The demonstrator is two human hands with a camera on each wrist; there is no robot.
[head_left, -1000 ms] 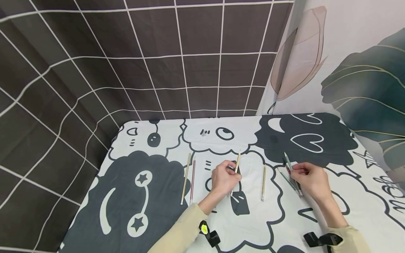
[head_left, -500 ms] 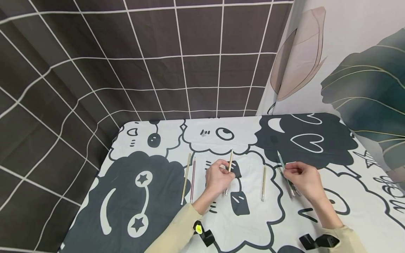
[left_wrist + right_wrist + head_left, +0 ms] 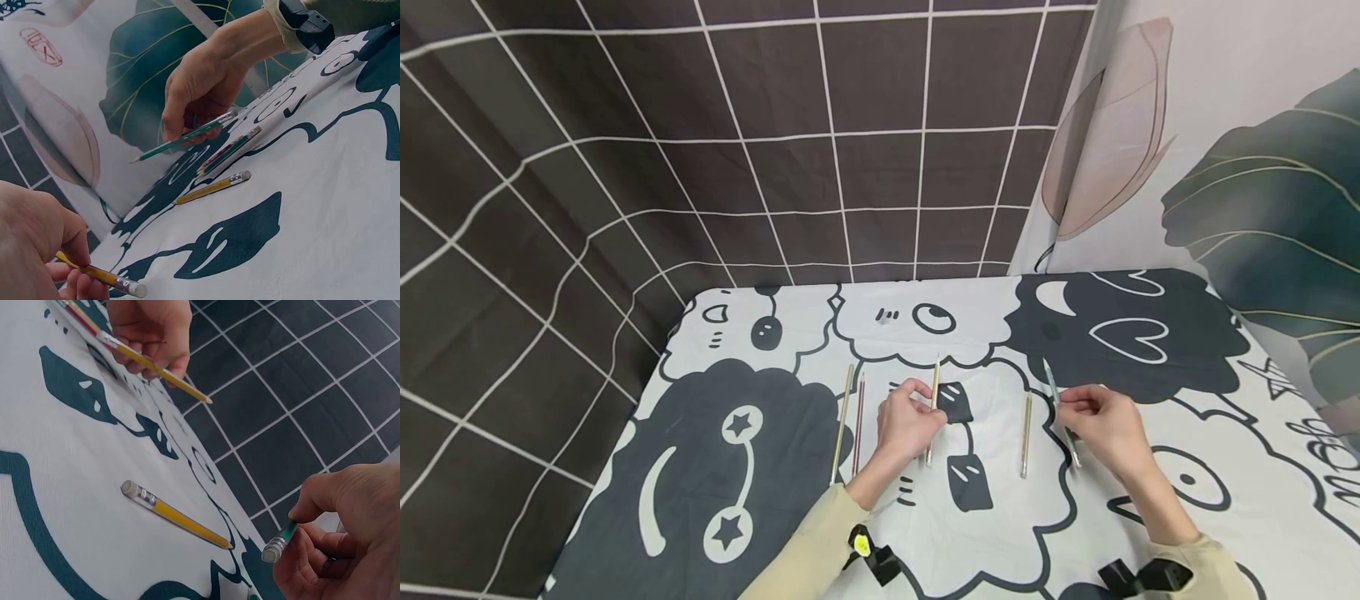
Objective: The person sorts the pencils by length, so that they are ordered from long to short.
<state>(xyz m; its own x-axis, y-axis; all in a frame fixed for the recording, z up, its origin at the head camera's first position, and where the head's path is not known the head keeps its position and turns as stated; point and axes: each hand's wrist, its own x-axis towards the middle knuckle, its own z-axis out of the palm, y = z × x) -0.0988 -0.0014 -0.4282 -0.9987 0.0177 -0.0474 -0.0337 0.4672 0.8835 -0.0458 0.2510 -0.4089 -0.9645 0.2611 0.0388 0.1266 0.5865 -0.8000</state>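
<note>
My left hand [image 3: 910, 423] pinches a yellow pencil [image 3: 936, 385] between thumb and fingers, its white eraser end toward me. That pencil sits just right of a red pencil [image 3: 858, 421] and another yellow pencil [image 3: 842, 429] lying side by side. My right hand [image 3: 1107, 423] pinches a green pencil [image 3: 1050, 379], point away from me; in the right wrist view its eraser end [image 3: 273, 551] sticks out below the thumb. Between the hands lies a yellow pencil [image 3: 1026, 435]. In the left wrist view, red and green pencils [image 3: 228, 152] lie on the cloth under the right hand.
A white and dark cartoon-print cloth [image 3: 970, 550] covers the table. Behind and to the left hangs a dark grid-patterned curtain [image 3: 880, 171]; a leaf-print curtain [image 3: 1262, 208] hangs at the right. Each wrist wears a small black camera [image 3: 1145, 577].
Both hands have shifted left. The left hand carries its yellow pencil toward the red and yellow pair; the right hand brings its green pencil away from the other pencils toward the lying yellow one.
</note>
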